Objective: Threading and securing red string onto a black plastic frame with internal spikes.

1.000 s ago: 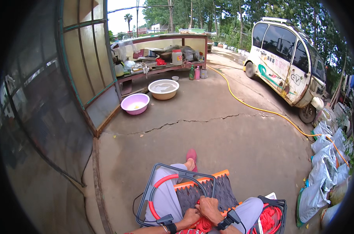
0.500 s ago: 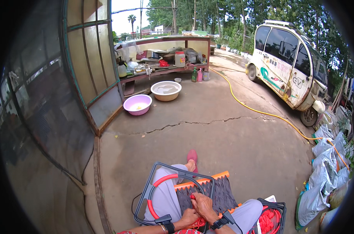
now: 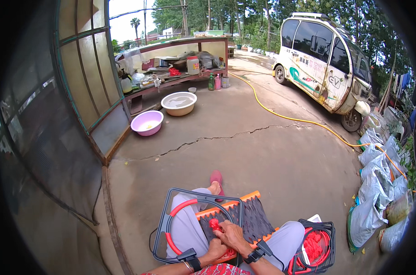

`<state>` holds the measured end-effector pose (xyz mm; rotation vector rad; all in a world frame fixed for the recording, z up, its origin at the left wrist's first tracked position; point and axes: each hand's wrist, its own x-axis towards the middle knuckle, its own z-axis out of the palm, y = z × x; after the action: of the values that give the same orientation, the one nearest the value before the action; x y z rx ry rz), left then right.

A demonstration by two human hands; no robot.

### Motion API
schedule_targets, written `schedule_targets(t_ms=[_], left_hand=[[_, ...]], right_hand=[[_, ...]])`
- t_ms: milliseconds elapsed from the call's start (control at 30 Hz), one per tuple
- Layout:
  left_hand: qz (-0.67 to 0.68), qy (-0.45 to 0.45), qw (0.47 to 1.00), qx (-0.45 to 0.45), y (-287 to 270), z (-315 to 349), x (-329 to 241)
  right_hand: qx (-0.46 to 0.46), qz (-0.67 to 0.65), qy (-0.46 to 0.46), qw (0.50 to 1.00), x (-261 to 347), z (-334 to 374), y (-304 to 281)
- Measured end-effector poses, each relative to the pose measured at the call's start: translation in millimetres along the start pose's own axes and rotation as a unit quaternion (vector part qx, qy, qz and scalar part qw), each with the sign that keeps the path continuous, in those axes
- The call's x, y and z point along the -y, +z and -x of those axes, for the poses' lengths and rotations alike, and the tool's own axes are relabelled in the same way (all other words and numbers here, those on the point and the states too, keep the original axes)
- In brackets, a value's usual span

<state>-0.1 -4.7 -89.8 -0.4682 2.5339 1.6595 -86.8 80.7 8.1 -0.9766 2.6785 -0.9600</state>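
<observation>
On my lap lies a dark grey frame with a ring inside it, partly covered in red. Beside it, across my legs, is a dark grey slatted panel with orange edges. My right hand is closed on a small bundle of red cord that sticks out past its fingers. Just below, close to the right wrist, my left hand is closed, with more red cord showing beside it; its fingertips are largely hidden.
At my right knee sits a stack of similar frames with red cord. White sacks line the right side. A yellow hose crosses the concrete. Further off stand a purple basin, a white-and-tan basin, a cluttered bench and a white vehicle.
My right hand has turned and shifted, and more of the red cord bundle now shows above its fingers. The view has swung slightly to the right.
</observation>
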Motion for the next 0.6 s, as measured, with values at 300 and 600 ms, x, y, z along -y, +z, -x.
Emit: schedule_targets(t_ms=[300,600], left_hand=[[0.162,-0.181,0.968,0.066,-24,24,-73],[0.267,-0.184,0.945,0.033,-36,6,-65]], right_hand=[[-0.057,-0.626,0.129,0.767,25,6,-54],[-0.224,-0.650,0.147,0.711,22,156,-185]])
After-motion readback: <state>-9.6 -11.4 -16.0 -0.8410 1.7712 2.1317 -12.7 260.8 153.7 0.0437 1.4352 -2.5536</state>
